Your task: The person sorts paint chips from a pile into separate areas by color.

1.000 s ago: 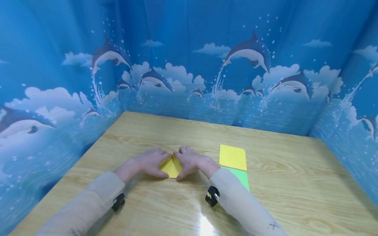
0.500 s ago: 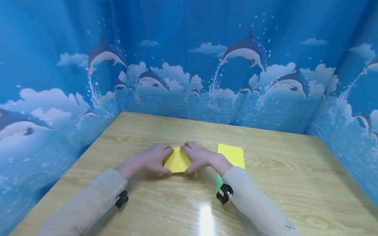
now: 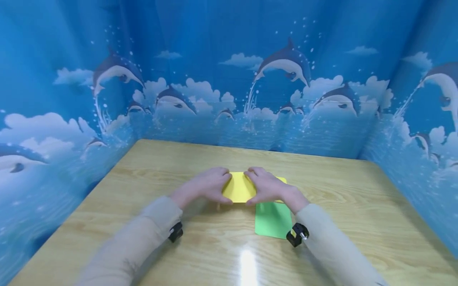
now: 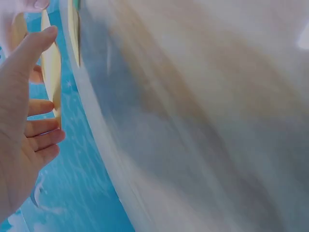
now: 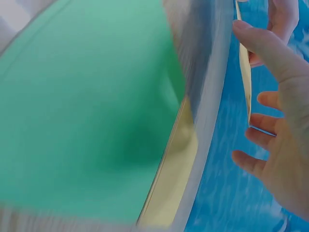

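Observation:
Both hands hold one yellow paper sheet [image 3: 239, 187] between them, each by one side, thumb at the near edge and fingers at the far edge. My left hand [image 3: 213, 185] grips its left side, and my right hand [image 3: 266, 186] its right. Both wrist views catch the held sheet [image 4: 52, 67] nearly edge-on, raised above the table. Behind my right hand lies a second yellow piece [image 3: 282, 180], partly hidden in the head view; the right wrist view shows this yellow piece [image 5: 177, 166] beside a green square sheet [image 5: 87, 111]. The green sheet [image 3: 273, 220] lies on the near side of it.
The wooden table [image 3: 161, 163] fills the space under the arms. A blue curtain [image 3: 222, 59] printed with dolphins stands round its back and sides. Small black cameras [image 3: 297, 234] sit at both wrists.
Both hands have moved right with the yellow sheet, toward the second yellow piece. The held sheet, creased and narrow between the hands earlier, now looks flatter and wider. The view has shifted slightly.

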`<state>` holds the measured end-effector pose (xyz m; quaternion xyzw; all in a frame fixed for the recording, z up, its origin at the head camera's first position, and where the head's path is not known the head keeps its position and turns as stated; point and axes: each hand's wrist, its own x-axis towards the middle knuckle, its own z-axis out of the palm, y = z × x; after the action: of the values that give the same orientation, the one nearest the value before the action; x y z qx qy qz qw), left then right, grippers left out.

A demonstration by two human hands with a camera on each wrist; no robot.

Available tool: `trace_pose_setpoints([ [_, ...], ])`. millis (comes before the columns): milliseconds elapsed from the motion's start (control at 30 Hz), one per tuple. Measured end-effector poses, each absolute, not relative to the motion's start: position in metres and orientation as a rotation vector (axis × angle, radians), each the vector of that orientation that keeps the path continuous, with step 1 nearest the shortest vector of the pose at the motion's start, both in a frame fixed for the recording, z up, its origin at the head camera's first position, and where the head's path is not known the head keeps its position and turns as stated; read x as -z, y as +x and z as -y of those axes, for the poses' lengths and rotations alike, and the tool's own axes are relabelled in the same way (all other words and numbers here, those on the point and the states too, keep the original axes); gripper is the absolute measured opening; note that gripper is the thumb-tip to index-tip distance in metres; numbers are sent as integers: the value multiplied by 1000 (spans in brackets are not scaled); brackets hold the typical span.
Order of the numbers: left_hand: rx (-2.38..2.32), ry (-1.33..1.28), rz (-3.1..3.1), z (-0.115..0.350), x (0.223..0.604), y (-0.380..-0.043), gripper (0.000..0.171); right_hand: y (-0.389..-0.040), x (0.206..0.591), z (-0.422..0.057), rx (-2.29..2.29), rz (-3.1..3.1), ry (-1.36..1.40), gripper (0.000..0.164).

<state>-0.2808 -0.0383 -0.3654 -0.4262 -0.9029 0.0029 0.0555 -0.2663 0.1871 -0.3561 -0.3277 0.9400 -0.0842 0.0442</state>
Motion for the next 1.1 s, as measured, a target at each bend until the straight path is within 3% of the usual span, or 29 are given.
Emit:
trace_pose_setpoints([
  [433, -51, -1354, 2807, -26, 366, -305, 72, -273, 366, -245, 385, -2918, -803, 95],
  [1100, -2, -1312, 2987, -54, 387, -315, 79, -289, 383, -261, 333, -2852, -647, 90],
])
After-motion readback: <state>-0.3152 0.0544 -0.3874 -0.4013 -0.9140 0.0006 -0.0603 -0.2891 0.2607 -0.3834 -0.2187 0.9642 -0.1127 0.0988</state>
